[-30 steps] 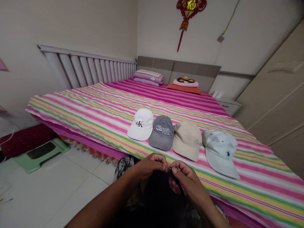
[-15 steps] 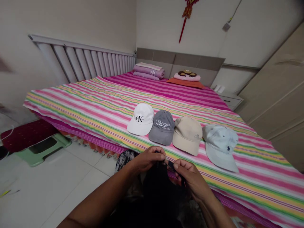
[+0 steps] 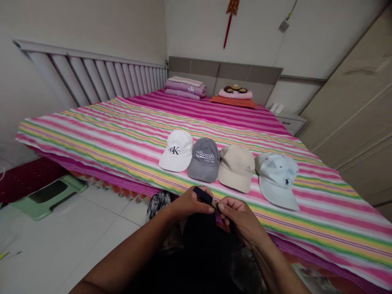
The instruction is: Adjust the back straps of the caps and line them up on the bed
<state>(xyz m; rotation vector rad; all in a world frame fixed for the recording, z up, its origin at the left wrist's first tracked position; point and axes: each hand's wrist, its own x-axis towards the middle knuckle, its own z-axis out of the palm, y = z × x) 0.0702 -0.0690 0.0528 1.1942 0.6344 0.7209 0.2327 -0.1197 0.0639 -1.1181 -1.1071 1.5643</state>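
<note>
Just in front of the bed's near edge, my left hand (image 3: 193, 203) is closed on a dark strap (image 3: 202, 195), which lies between its thumb and fingers. The fingertips of my right hand (image 3: 240, 216) pinch the strap's other end, where a small light piece shows, perhaps a buckle. Black fabric (image 3: 203, 232) hangs below the hands; I cannot tell whether it joins the strap. Beyond them, a white cap (image 3: 179, 153), a grey cap (image 3: 203, 163), a beige cap (image 3: 237, 169) and a pale blue cap (image 3: 278, 179) form a row on the bed.
A striped sheet (image 3: 101, 139) covers the bed. Folded purple bedding (image 3: 185, 87) and an orange pillow (image 3: 232, 102) lie near the headboard (image 3: 226, 77). On the floor at left stands a green stool (image 3: 49, 204). A white nightstand (image 3: 289, 121) is at the far right.
The dark strap now shows longer and tilted in my left hand. My right hand has come closer to the left. The view has shifted slightly; the caps keep their places on the bed.
</note>
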